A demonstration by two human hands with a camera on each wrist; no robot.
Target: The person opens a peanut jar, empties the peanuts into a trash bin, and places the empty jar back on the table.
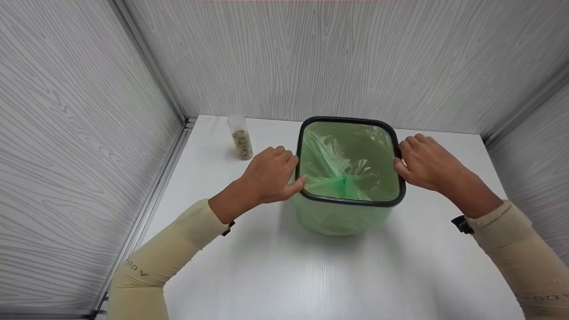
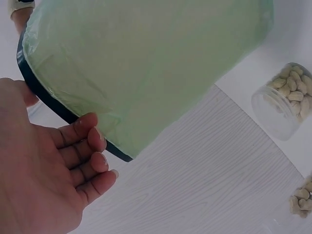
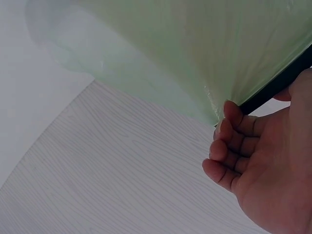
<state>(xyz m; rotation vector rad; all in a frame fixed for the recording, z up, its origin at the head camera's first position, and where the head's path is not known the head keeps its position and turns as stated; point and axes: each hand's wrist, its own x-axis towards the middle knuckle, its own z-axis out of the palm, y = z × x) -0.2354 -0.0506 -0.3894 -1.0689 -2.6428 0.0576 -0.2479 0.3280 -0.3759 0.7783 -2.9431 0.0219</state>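
Note:
A bin with a black rim (image 1: 351,202) stands on the white table, wrapped in a thin green plastic bag (image 1: 340,220). Inside its mouth, part of the bag bunches into creased folds (image 1: 344,180). My left hand (image 1: 273,175) grips the rim's left side, thumb over the near-left corner. On the opposite side my right hand (image 1: 426,164) holds the rim, thumb at its inner edge. In the left wrist view, curled fingers (image 2: 85,156) lie along the black band under the bag. The right wrist view shows fingertips (image 3: 233,114) at the rim's corner, beside gathered film.
A clear jar of peanuts (image 1: 242,140) stands at the table's back left, beyond my left hand. Grey wood-grain panels (image 1: 311,58) enclose the white table (image 1: 311,280) at the back and both sides. More peanuts (image 2: 302,200) show against a panel in the left wrist view.

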